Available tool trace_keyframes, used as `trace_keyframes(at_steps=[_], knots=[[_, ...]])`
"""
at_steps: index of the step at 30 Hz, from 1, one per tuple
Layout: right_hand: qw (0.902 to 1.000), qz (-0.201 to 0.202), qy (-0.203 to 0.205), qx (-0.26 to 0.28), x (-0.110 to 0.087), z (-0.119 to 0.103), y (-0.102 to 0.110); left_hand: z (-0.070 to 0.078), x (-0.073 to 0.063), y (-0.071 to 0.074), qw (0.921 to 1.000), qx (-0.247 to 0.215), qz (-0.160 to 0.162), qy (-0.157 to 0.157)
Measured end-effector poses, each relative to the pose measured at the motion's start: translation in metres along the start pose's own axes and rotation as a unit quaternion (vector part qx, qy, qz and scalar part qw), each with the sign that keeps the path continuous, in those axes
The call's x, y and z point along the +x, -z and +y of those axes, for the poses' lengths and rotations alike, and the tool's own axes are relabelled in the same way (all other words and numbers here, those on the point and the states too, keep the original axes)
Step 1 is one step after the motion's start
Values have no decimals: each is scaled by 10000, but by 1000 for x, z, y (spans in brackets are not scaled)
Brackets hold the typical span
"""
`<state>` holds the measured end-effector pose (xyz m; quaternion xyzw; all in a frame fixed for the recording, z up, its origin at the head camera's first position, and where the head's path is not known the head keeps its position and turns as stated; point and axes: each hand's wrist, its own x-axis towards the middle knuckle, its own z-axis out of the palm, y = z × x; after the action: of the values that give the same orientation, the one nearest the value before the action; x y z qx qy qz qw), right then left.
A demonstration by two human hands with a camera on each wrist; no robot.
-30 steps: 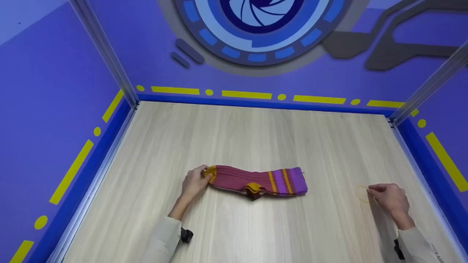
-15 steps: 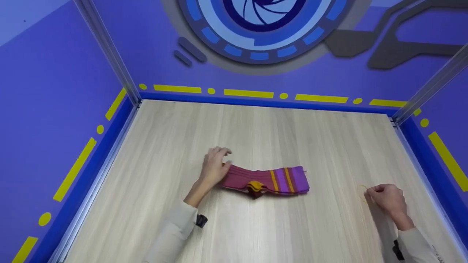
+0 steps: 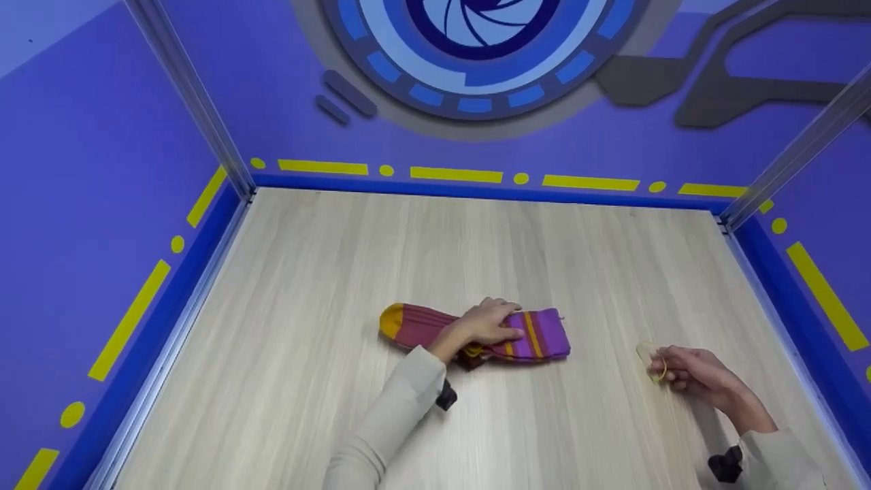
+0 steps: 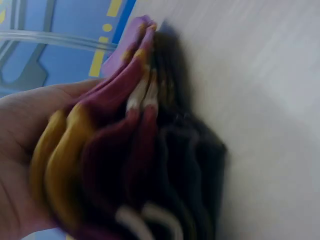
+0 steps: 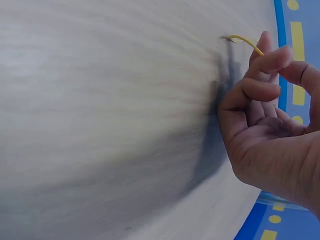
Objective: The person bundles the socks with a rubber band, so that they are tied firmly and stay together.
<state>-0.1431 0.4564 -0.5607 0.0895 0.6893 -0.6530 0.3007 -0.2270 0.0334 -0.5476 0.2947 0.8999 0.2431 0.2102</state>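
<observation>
A stack of socks [image 3: 544, 333] lies flat on the table, maroon with a mustard toe [image 3: 391, 321] at the left and a purple striped cuff at the right. My left hand [image 3: 486, 323] rests across the upper middle of the stack, fingers toward the cuff. In the left wrist view, the palm [image 4: 20, 165] lies along layered socks [image 4: 110, 155], mustard, maroon and dark at their folded edges. Off to the right, my right hand [image 3: 697, 374] pinches a thin yellow rubber band [image 3: 639, 350]. Part of that band [image 5: 245, 41] shows past the fingertips in the right wrist view.
The light wood table [image 3: 476, 252] is bounded by blue-purple panels [image 3: 102, 170] at the left, back and right. Metal posts [image 3: 197, 95] stand at the back corners. Small black devices [image 3: 446, 396] sit at both sleeve cuffs.
My left hand has left the toe end and moved right along the socks to their middle. My right hand has turned and shifted slightly left with the rubber band.
</observation>
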Motion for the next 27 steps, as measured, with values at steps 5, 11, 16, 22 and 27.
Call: trace_keyframes(at_steps=[5,11,16,22,27], knots=[[9977,147,-64,-664,3,0,-10,15,16,-5,9972,569,-196,439],[9932,172,-83,-1146,5,-3,-16,16,27,-5,9950,320,-232,912],[9834,437,-71,-1762,4,-4,-22,14,30,-8,9957,-359,-234,819],[9680,1060,349,-2249,2,-9,-28,0,30,-14,9894,-1444,-69,-129],[9778,968,786,-1686,1,-13,-32,-13,30,-21,9694,-2296,146,-859]])
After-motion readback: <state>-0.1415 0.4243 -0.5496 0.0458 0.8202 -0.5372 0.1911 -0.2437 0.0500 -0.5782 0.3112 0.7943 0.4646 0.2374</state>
